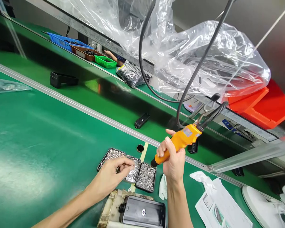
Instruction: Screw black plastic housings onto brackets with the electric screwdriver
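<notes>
My right hand is wrapped round an orange electric screwdriver. Its bit points down and left over the right-hand tray of small metal parts. Over the middle tray of shiny flat parts, my left hand has thumb and fingertips pinched together; anything between them is too small to make out. A third tray of small metal parts is partly covered by that hand. Nearer to me, a dark rectangular device housing lies in a pale, stained fixture.
A cable hangs to the screwdriver. Printed sheets and white cloth lie at right. Black housings rest on the green belt behind. Clear plastic bags and a red bin sit overhead. Another person's hand shows beyond.
</notes>
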The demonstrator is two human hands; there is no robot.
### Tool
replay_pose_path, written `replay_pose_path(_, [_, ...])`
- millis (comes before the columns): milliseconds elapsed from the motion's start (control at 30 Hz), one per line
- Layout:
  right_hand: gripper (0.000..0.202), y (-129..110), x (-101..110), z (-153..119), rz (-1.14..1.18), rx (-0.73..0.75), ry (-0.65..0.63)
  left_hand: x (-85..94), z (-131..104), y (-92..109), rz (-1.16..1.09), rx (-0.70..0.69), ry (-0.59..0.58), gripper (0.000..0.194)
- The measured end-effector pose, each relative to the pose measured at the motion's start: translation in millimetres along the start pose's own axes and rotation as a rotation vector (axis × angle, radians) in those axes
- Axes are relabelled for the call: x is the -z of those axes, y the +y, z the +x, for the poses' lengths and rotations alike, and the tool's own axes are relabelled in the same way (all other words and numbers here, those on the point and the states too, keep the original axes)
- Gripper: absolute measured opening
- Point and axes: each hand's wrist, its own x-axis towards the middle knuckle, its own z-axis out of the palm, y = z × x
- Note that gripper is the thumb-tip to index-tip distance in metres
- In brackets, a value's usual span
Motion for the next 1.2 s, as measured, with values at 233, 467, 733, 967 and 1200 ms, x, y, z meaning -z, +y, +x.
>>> replay_pose_path(233, [0.02,-16,-12,-24,0.168,0.022,-0.014,-11.3,-9,7,-0.095,-0.056,-0.047,0.01])
replay_pose_path(467, [0.018,-12,-18,-33,0.223,0.048,-0.072,-15.7,-11,11,-0.129,-0.065,-0.07,0.01])
replay_pose_path(733, [0.013,-9,-21,-36,0.254,0.067,-0.141,-14.8,-14,13,-0.185,-0.067,-0.054,0.007])
replay_pose_path(967, [0.012,-9,-23,-38,0.246,0.056,-0.157,-17.8,-14,16,-0.2,-0.09,-0.035,0.006])
replay_pose_path(1200, [0.01,-4,-25,-38,0.214,0.031,-0.16,-17.9,-17,14,-0.232,-0.038,-0.042,0.014])
